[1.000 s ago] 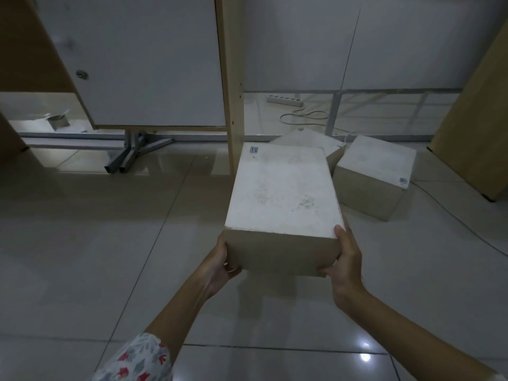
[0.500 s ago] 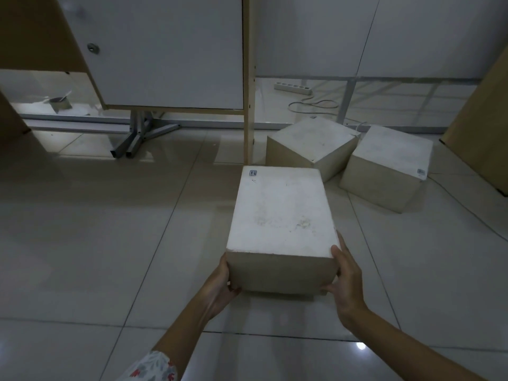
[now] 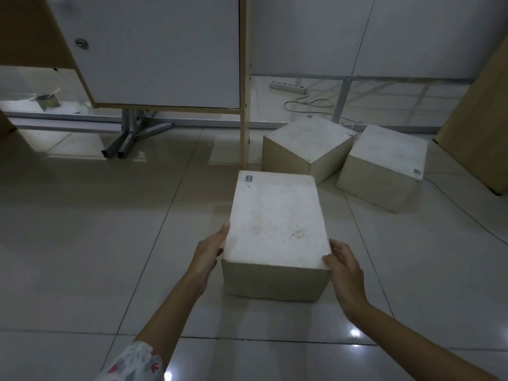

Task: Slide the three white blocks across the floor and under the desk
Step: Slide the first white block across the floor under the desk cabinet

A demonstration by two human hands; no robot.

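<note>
Both hands, left hand [image 3: 210, 253] and right hand [image 3: 343, 268], clamp the near block [image 3: 276, 226]; best pushed low and straight, right of the wooden post [image 3: 243, 105].

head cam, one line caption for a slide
Left hand and right hand grip the near white block on the tiled floor; two more blocks sit ahead.

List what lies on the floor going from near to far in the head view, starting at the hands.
Left hand and right hand → near white block held between them → middle white block by the wooden desk leg → coiled cable → power strip.
</note>
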